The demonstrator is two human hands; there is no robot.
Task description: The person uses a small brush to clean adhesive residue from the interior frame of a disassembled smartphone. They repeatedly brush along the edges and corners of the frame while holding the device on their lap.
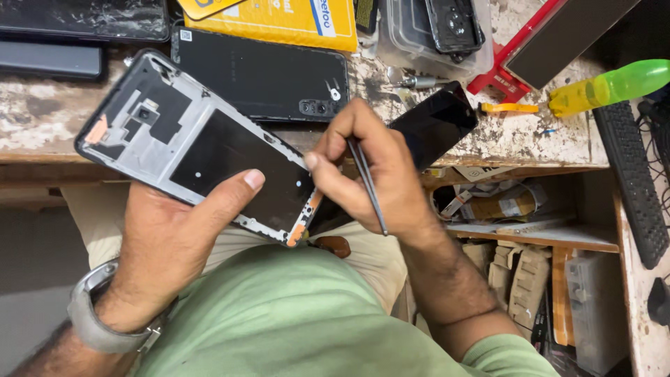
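Phone frame (202, 150) | long axis upper-left to lower-right | left hand (167, 244) grip grasping it | right hand (370, 174) grip grasping tweezers (368, 185)

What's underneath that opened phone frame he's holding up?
Under the phone frame the left hand supports it, thumb on top. Behind it lie the worn bench edge and a black phone back. The hand's other fingers are hidden.

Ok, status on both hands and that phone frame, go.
Left hand grips phone frame from below, thumb on top. Right hand holds tweezers at frame's lower edge. Nothing blocking.
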